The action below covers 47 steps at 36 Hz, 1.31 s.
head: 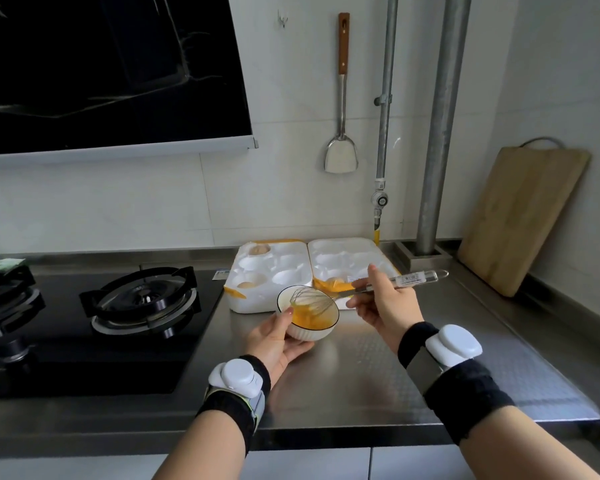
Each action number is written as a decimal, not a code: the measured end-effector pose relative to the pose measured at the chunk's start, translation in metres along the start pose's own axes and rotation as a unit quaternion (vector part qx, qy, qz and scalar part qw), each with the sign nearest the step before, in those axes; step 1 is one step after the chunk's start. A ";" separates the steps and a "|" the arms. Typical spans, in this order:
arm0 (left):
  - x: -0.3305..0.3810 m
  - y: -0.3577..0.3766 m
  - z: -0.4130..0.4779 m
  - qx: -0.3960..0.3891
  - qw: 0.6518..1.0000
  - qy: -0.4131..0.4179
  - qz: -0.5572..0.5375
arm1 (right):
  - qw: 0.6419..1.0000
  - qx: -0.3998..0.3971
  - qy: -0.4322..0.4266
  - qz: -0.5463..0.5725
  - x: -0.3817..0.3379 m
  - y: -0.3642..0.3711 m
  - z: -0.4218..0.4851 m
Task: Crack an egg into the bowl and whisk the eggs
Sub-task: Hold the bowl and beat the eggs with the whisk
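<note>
Both my hands busy at the bowl, on the steel counter.

My left hand [274,336] cups the tilted white bowl [307,313] of yellow egg; my right hand [383,306] pinches the whisk [378,287], wires in the bowl. Beyond sits the egg tray [274,268].

A home kitchen: gas hob [142,299], range hood [111,71], hanging spatula [341,98]

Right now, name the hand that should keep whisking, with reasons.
Right. The right hand already grips the whisk, its wires in the yolk; the left hand cradles the tilted bowl.
</note>
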<state>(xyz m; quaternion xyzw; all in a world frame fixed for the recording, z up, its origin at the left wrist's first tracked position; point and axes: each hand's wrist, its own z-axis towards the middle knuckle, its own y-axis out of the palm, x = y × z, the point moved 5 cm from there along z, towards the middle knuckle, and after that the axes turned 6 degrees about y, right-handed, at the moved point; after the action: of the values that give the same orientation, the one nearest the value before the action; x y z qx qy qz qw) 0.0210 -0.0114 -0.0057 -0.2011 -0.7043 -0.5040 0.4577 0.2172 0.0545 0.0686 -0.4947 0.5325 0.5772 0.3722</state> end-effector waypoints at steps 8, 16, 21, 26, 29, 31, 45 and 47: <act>0.000 0.000 -0.001 0.005 1.000 -0.004 -0.004 | 1.000 0.013 0.004 -0.009 0.004 -0.004 -0.002; 0.001 0.001 -0.002 0.003 1.000 -0.005 -0.002 | 0.999 0.007 -0.006 -0.035 0.003 -0.002 -0.004; 0.001 0.001 -0.002 0.004 1.000 -0.005 -0.006 | 1.000 0.012 -0.008 0.015 0.002 -0.002 -0.002; 0.002 0.001 -0.002 -0.002 1.000 -0.002 -0.008 | 1.000 0.005 -0.002 0.015 0.005 -0.003 -0.001; 0.001 0.001 -0.003 0.003 1.000 -0.003 -0.006 | 1.000 0.019 -0.005 -0.015 0.007 -0.005 0.001; 0.002 0.001 -0.002 0.006 1.000 -0.001 -0.006 | 1.000 0.005 0.004 -0.025 0.008 -0.003 0.000; 0.001 0.001 0.000 0.012 1.000 -0.005 -0.006 | 1.000 0.005 -0.002 -0.009 0.006 -0.001 -0.002; 0.001 0.001 0.000 0.008 1.000 -0.006 -0.007 | 0.999 0.011 0.000 0.037 0.005 -0.003 -0.002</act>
<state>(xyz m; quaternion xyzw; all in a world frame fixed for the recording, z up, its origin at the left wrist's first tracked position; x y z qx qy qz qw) 0.0213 -0.0114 -0.0045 -0.1950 -0.7125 -0.5005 0.4516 0.2189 0.0526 0.0630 -0.4702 0.5568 0.5847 0.3564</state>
